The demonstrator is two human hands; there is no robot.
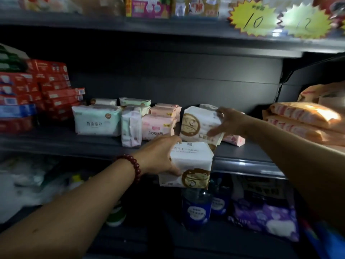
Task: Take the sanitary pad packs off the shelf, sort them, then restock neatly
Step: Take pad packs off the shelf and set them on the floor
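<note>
Left hand grips a white pack at the shelf lip. Right hand grips a second white pack standing just behind it. Green packs and pink packs sit grouped to the left — sorting looks partway done. A stray pink pack lies at the right — not yet placed.

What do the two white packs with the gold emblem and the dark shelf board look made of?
White gold-emblem pack in the left hand: soft plastic film, faint sheen, creased corners. Second white gold-emblem pack in the right hand: same film, puckered at its top. Dark grey shelf board: probably painted metal, matt, its smooth front lip catching light.
</note>
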